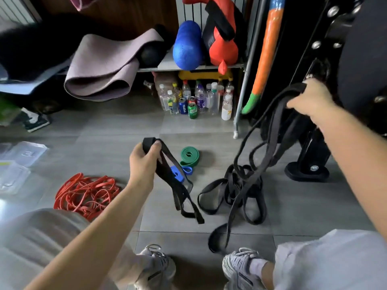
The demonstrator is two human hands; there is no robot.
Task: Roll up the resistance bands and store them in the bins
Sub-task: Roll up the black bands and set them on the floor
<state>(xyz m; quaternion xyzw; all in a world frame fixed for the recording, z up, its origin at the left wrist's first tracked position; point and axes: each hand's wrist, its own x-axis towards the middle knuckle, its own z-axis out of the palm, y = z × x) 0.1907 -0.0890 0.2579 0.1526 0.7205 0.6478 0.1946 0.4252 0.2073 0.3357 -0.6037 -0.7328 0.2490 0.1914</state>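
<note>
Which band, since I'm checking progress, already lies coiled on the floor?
The green band, wound into a tight coil. The red bands lie tangled, the black bands hang from the left hand and right hand, and the blue band is partly hidden.

Even daylight, soft blur, wide-angle edge distortion

On the floor [117,126], a band heap [88,193] lies left, a rolled band [189,154] centre, a strap pile [236,189] right; bottles [196,99] stand behind, under a shelf [167,64].

"PEPSI" on blue can [183,106], other labels unreadable
</note>
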